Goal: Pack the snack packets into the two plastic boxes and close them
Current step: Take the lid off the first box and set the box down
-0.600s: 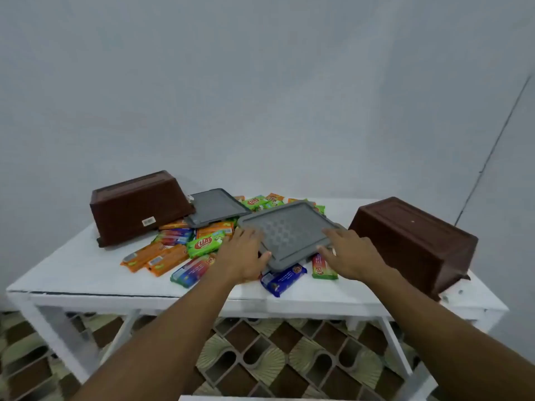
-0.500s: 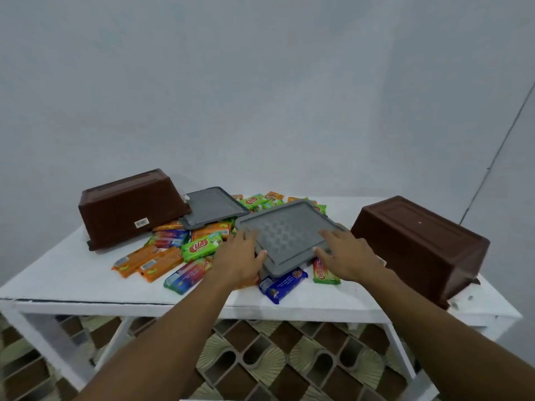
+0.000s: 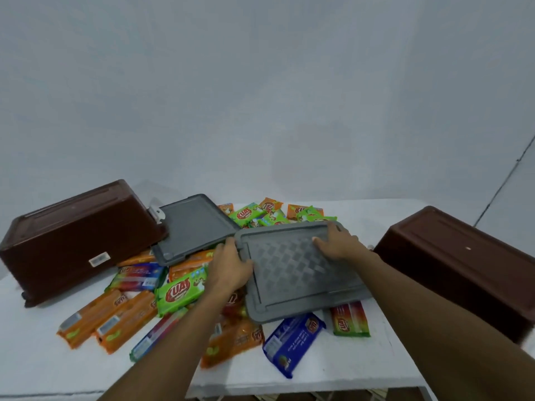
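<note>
Head view: the left hand (image 3: 228,267) grips the near-left edge of a grey lid (image 3: 298,273), thumb on top, fingers curled under it. The right hand (image 3: 338,241) grips its far-right corner. The lid sits tilted over a heap of snack packets (image 3: 179,295) on the white table (image 3: 333,369). A second grey lid (image 3: 194,227) lies behind. The left brown box (image 3: 78,241) and the right brown box (image 3: 463,270) rest upside down at either side.
</note>
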`<state>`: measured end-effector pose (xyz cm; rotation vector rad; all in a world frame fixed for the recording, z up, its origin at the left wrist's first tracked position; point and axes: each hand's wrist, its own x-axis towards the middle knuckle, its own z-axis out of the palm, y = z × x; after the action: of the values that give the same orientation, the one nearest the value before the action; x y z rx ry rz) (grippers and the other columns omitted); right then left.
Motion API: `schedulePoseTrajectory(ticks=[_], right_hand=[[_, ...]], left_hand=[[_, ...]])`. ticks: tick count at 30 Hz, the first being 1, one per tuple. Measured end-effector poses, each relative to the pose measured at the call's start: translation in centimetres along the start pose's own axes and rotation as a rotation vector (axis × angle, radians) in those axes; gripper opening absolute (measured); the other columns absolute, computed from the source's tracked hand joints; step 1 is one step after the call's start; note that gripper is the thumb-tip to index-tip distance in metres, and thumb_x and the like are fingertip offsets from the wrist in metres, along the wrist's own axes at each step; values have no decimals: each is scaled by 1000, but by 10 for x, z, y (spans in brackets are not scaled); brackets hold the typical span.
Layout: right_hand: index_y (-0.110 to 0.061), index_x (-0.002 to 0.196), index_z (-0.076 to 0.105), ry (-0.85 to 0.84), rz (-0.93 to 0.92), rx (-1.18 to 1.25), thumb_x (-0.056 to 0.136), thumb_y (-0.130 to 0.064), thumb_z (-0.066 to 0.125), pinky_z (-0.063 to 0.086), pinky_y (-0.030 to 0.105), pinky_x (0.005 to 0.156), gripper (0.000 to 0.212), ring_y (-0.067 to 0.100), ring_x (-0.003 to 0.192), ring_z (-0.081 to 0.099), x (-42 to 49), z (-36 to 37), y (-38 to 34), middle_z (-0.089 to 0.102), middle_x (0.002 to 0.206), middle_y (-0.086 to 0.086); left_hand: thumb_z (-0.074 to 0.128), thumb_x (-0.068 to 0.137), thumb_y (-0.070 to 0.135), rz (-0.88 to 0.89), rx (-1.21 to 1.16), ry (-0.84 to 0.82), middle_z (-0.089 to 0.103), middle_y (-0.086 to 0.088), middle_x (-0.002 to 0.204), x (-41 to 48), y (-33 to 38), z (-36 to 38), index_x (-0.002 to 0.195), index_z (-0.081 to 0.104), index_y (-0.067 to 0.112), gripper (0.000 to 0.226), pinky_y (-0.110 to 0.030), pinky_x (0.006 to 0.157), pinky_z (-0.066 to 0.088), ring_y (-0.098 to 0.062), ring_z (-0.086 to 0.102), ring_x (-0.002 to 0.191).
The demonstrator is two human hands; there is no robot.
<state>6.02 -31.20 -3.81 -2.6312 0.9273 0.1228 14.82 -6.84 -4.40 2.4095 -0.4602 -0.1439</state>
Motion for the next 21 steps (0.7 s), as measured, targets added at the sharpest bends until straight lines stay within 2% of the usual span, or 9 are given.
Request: schedulePoseTrajectory(ticks=[2, 4, 7, 10, 14, 18, 21], right_hand=[[-21, 154, 11, -2, 35, 36, 91, -63, 39, 35, 52, 107, 80, 45, 135, 35, 12, 0, -2, 28, 154, 21], [-21, 153, 11, 15, 60, 159, 92, -60, 42, 38, 49, 107, 79, 43, 133, 39, 23, -9, -5, 33, 151, 22], [-16, 151, 17, 41, 63, 364, 93, -53, 48, 39, 45, 107, 76, 39, 130, 44, 35, -28, -9, 41, 147, 20], [-18, 151, 24, 120, -30, 450, 92, -52, 52, 37, 45, 109, 74, 37, 132, 43, 47, -60, -14, 42, 148, 16], [-22, 141, 42, 290, -165, 651, 91, -44, 56, 43, 37, 101, 56, 27, 124, 50, 68, -117, -4, 50, 140, 6], [-21, 142, 41, 262, -144, 707, 92, -43, 58, 44, 42, 105, 56, 26, 125, 48, 98, -146, 41, 46, 145, 4], [-24, 136, 46, 200, -116, 744, 91, -45, 59, 51, 40, 90, 51, 25, 108, 55, 122, -155, 86, 51, 138, 7]], left_hand=[[66, 83, 29, -18, -68, -8, 60, -9, 112, 10, 6, 0, 111, 53, 16, 34, -37, 77, 50, -27, 58, 99], [64, 84, 31, 15, -107, 68, 61, -6, 113, 26, 14, -7, 114, 56, 18, 34, -37, 82, 50, -26, 58, 102], [62, 82, 16, 109, -139, 192, 61, -11, 117, 56, 28, -23, 120, 56, 14, 39, -39, 87, 49, -30, 59, 104], [57, 84, 3, 168, -207, 315, 58, -13, 118, 83, 47, -40, 126, 53, 13, 44, -40, 87, 50, -31, 58, 102], [52, 90, -1, 207, -416, 434, 57, 1, 113, 102, 86, -39, 128, 51, 19, 44, -35, 86, 51, -24, 61, 97], [50, 90, -4, 196, -496, 343, 57, 1, 116, 122, 129, 6, 132, 51, 19, 48, -30, 88, 49, -23, 60, 103], [49, 87, -4, 195, -473, 219, 54, -5, 125, 141, 157, 47, 133, 50, 21, 53, -38, 96, 50, -27, 59, 107]])
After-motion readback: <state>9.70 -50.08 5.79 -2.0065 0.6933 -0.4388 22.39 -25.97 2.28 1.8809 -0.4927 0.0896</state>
